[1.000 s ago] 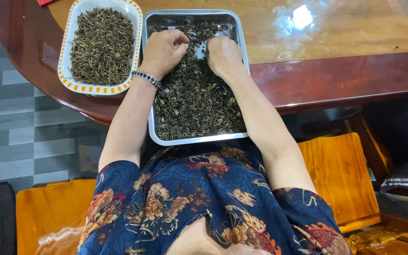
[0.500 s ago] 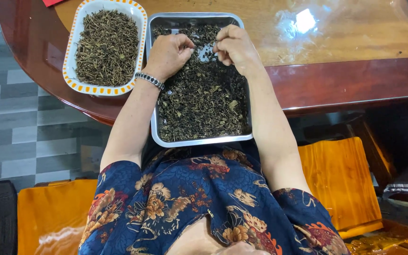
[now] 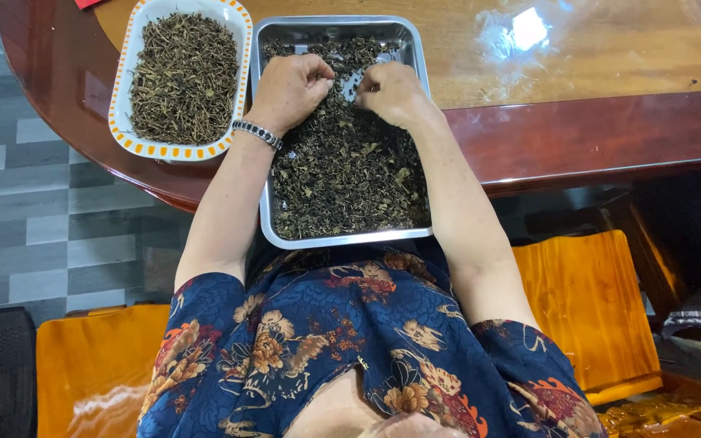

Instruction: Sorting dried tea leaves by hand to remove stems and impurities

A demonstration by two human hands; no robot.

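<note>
Seen from above: a metal tray point(image 3: 263, 212) of dried dark leaves point(image 3: 342, 174), near edge overhanging the rim of a glossy wooden table point(image 3: 610, 73) and reaching toward the lap, probably so that the leaf heap sits within easy reach of both forearms. Left hand point(image 3: 290, 88) curled loosely over the far part of the heap, fingertips pressed together as if pinching a few leaf bits; a beaded metal bracelet point(image 3: 257, 134) at its wrist. Right hand point(image 3: 391, 93) likewise curled, fingers drawn in toward the thumb in a pinch on the leaves; exactly what is caught between the fingers too small to tell. Both hands close together, nearly fingertip to fingertip, over a thinner patch where bare metal shows near the tray's far end. Bulk of the leaves below and between the wrists, spread toward the near edge. Just beside the tray, on the left hand's side, a white oval dish with an orange-patterned rim point(image 3: 119, 122), filled with finer, stalk-like dried pieces point(image 3: 182, 77), apparently kept apart from the coarser heap. Beneath the table, orange wooden chair seats point(image 3: 590, 308) and a grey tiled floor point(image 3: 34, 227); a floral blue dress point(image 3: 326, 341) in the foreground.
</note>
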